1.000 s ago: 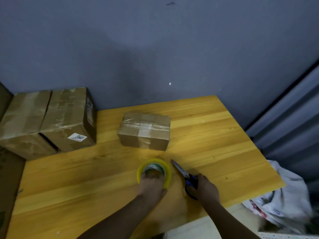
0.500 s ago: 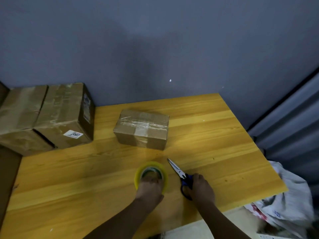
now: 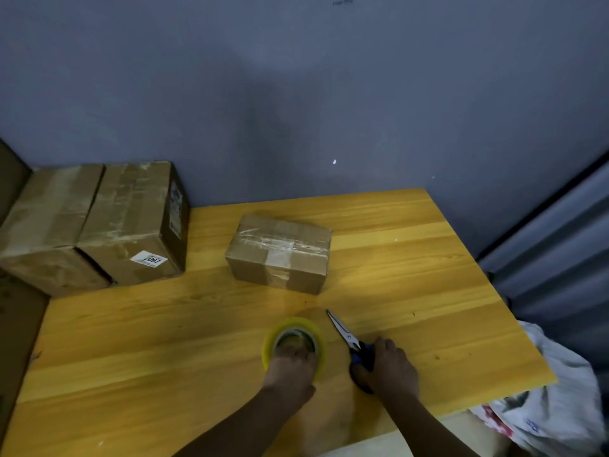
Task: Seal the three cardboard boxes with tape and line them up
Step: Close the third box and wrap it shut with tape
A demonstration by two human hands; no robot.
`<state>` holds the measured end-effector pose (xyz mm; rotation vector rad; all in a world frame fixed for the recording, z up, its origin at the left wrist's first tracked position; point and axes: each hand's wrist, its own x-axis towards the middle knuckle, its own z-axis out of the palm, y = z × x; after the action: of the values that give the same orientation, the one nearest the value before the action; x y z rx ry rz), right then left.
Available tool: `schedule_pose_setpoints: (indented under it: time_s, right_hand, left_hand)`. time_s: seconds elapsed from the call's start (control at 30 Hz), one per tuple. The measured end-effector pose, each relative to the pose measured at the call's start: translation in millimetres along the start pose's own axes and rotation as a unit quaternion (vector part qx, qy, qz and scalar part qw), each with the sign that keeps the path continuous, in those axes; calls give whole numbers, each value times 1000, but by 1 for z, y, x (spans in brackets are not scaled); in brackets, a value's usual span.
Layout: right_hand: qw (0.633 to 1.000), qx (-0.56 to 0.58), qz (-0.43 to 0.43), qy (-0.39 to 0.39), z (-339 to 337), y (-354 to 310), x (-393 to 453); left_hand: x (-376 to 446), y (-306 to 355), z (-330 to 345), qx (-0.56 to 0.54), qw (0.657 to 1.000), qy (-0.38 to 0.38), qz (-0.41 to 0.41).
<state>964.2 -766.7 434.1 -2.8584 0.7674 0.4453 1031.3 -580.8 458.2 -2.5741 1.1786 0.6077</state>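
Three cardboard boxes are seen on the yellow table [image 3: 412,291]. Two big ones sit side by side at the far left: the far-left box [image 3: 46,222] and the labelled box [image 3: 131,222], touching each other. The small box [image 3: 280,253] sits apart from them, near the middle, turned a little crooked. Shiny tape is seen across all three tops, so the sealing looks done, though the other sides are hidden.

The tape roll [image 3: 294,344] lies flat on the near part of the table. It is held by the left hand [image 3: 290,367], with the fingers curled over its near rim. The scissors [image 3: 351,343] lie just to the right of the roll, blades pointing far and left. The blue handles are gripped by the right hand [image 3: 389,367], fingers bent around them.

It looks like the tools are being put down. To do this well, both should be let go gently and left near the edge, out of the way. Then the small box should be slid left and turned straight, until it sits next to the labelled box.
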Motion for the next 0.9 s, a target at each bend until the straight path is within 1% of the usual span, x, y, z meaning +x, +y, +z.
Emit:
schedule_pose_setpoints:
  time_s: [0.07, 0.13, 0.17, 0.2, 0.23, 0.27, 0.3, 0.33, 0.37, 0.4, 0.43, 0.47, 0.5, 0.53, 0.57, 0.63, 0.73, 0.9]
  right_hand:
    - [998, 35, -12, 41, -8, -6, -2]
    - [990, 107, -49, 80, -18, -22, -2]
    - [982, 157, -66, 86, -23, -33, 1]
    - [970, 221, -73, 76, -28, -47, 5]
    - [951, 297, -68, 49, -34, -64, 9]
    - [922, 383, -53, 19, -38, -82, 16]
    - [881, 472, -23, -11, -43, -101, 22]
    - [830, 556, 22, -41, -46, -119, 26]
    - [772, 627, 73, -79, -48, -137, 30]
    - [712, 683, 117, -112, -50, -151, 32]
    - [660, 723, 153, -136, -51, -161, 33]
    - [616, 753, 180, -147, -51, -169, 36]
    - [578, 777, 199, -151, -52, -175, 37]
    - [550, 794, 211, -149, -52, -180, 40]
    - [530, 806, 219, -146, -53, -184, 42]
    - [516, 813, 229, -141, -54, -191, 45]
    - [534, 800, 241, -125, -54, -198, 49]
    - [573, 783, 226, -92, -53, -197, 59]
  left_hand:
    - [0, -5, 2, -15, 1000, 12, 11]
    - [-4, -12, 0, -75, 996, 56, 1]
    - [-6, -18, -1, -118, 989, 94, -12]
    - [-7, -24, -2, -172, 975, 133, -33]
    - [-6, -32, -4, -242, 953, 169, -64]
    - [-3, -40, -7, -335, 913, 201, -114]
    - [1, -50, -12, -443, 851, 223, -173]
    - [7, -61, -19, -550, 769, 235, -225]
    - [13, -73, -28, -641, 679, 240, -267]
    - [19, -84, -37, -713, 593, 234, -291]
    - [25, -93, -44, -762, 528, 221, -303]
    - [30, -100, -50, -790, 490, 203, -309]
    - [33, -105, -55, -807, 465, 188, -313]
    - [36, -109, -57, -819, 447, 175, -314]
    - [40, -111, -57, -827, 437, 161, -315]
    - [48, -113, -54, -832, 427, 143, -323]
    - [59, -115, -48, -829, 439, 115, -328]
    - [61, -117, -50, -818, 463, 119, -320]
